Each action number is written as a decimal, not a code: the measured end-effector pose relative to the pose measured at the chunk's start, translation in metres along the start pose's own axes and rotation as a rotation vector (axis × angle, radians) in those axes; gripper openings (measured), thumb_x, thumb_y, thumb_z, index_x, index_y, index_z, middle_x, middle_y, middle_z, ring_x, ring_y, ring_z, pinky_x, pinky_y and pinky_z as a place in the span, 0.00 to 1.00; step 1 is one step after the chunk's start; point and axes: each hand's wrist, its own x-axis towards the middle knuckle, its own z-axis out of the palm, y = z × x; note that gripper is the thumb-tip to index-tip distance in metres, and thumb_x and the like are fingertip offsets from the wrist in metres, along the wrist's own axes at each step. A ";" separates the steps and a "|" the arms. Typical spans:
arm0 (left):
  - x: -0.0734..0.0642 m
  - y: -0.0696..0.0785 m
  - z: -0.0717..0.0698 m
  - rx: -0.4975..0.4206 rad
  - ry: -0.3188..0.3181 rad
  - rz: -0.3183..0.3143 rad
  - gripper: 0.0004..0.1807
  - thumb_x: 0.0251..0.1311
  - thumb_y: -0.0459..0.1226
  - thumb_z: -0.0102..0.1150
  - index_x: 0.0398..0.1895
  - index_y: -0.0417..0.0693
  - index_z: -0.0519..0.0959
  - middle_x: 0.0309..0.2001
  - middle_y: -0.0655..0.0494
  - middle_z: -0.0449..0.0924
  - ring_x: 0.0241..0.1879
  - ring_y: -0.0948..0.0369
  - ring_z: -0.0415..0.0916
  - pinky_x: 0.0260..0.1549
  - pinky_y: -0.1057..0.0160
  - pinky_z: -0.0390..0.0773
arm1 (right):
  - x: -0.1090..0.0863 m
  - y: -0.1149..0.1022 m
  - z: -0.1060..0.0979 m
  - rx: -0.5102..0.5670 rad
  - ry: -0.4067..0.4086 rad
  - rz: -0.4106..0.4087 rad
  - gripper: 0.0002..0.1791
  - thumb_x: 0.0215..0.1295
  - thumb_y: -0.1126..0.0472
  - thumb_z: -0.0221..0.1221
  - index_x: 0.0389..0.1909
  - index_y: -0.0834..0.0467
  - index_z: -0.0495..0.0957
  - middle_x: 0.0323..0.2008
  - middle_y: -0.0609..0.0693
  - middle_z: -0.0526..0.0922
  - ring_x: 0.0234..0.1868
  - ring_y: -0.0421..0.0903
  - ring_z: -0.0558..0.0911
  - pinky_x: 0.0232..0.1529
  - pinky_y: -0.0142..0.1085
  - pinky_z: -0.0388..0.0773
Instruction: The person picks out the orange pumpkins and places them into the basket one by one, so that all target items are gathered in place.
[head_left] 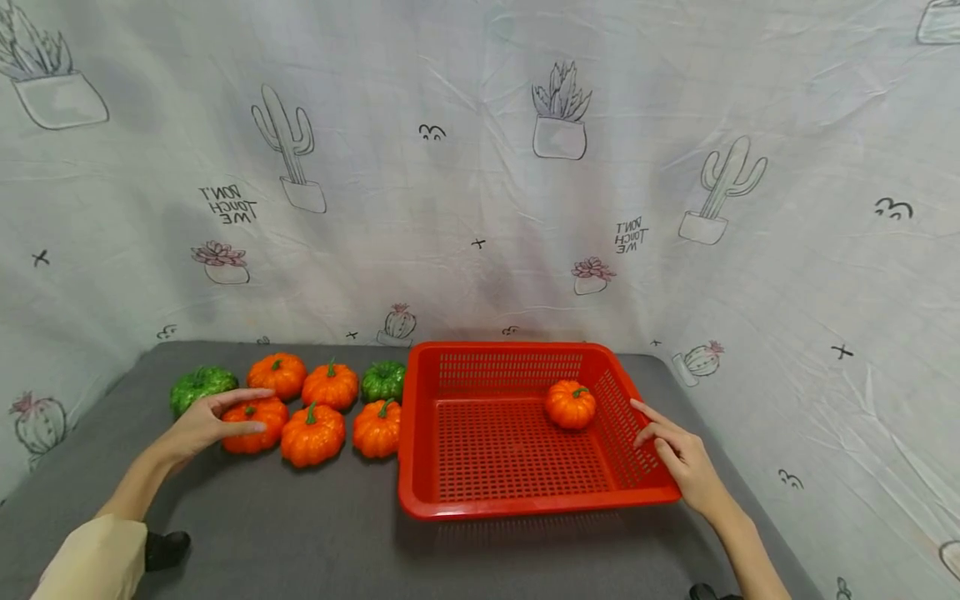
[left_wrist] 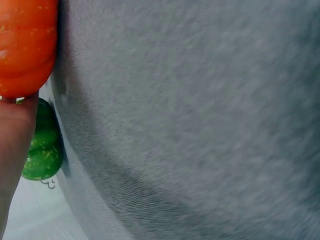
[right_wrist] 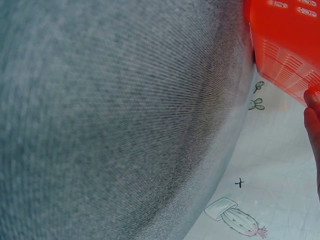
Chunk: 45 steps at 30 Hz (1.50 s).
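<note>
L hand (head_left: 210, 421) is spanning an orange pumpkin (head_left: 272, 412) L of a red basket (head_left: 540, 504), thumb & fingers apart. R hand (head_left: 684, 462), fingers spread, is resting on basket's R edge; lone pumpkin (head_left: 570, 406) is sitting inside.

The red basket (right_wrist: 295, 37) is cut off by the frame, its wall showing a few short holes above rows of narrow slots. At the basket's lower edge, the fingertips of the right hand (right_wrist: 313, 125) meet the wall; the rest of the hand is out of frame. Grey cloth (right_wrist: 110, 115) spreads left of the basket. Below the basket hangs a white sheet (right_wrist: 270, 155), with small dark marks (right_wrist: 257, 104) close under it and a cross (right_wrist: 240, 183) and potted cactus drawing (right_wrist: 240, 220) farther down.
</note>
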 end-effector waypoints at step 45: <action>0.008 -0.005 0.015 0.070 0.014 0.024 0.27 0.63 0.47 0.60 0.63 0.46 0.72 0.64 0.46 0.67 0.59 0.65 0.63 0.49 0.59 0.72 | 0.000 0.002 0.000 -0.001 0.001 -0.004 0.17 0.66 0.75 0.46 0.30 0.55 0.79 0.59 0.62 0.75 0.23 0.33 0.58 0.21 0.28 0.58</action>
